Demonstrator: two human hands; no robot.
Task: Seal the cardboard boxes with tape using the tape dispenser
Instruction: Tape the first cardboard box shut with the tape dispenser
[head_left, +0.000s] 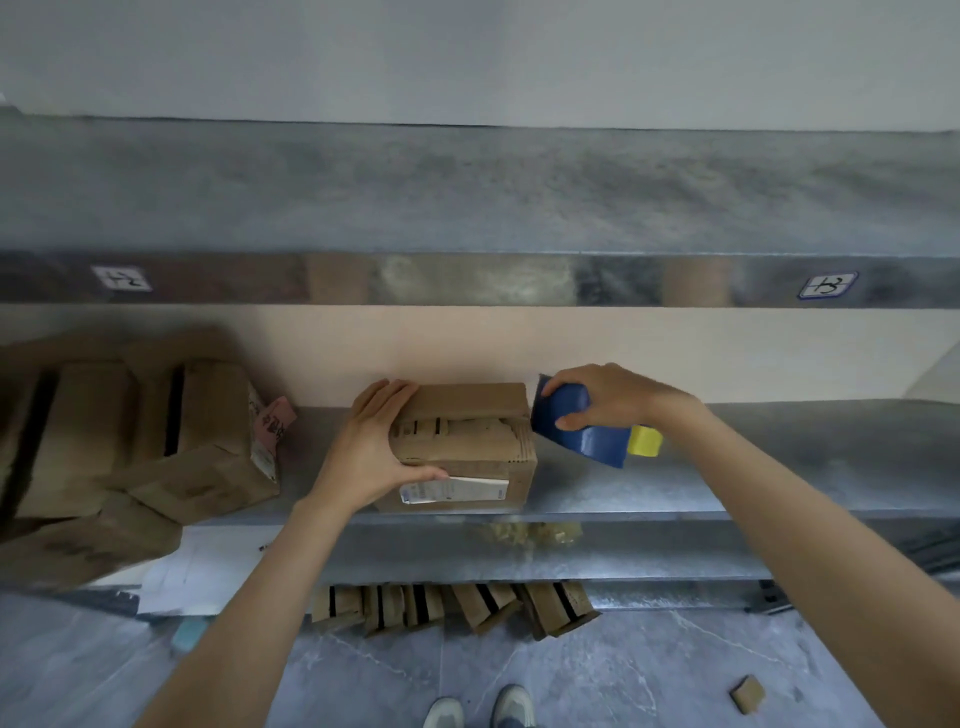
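Since the box is still untaped: small brown cardboard box sits on the grey metal shelf, ragged seam across the top, no fresh tape that I can spot.
Left-hand grip: wrapped round the box's left end, fingers over the top, thumb on the front. Guessing that's to pin it so it won't slide when tape gets pulled.
Right-hand grip: closed round the blue tape dispenser with a yellow end, just beside the box's right end, probably lined up to start a strip. Touching or not, can't tell.
Writing: white shipping label on the box front, print too blurry. Two white shelf tags carry scribbles, unreadable.
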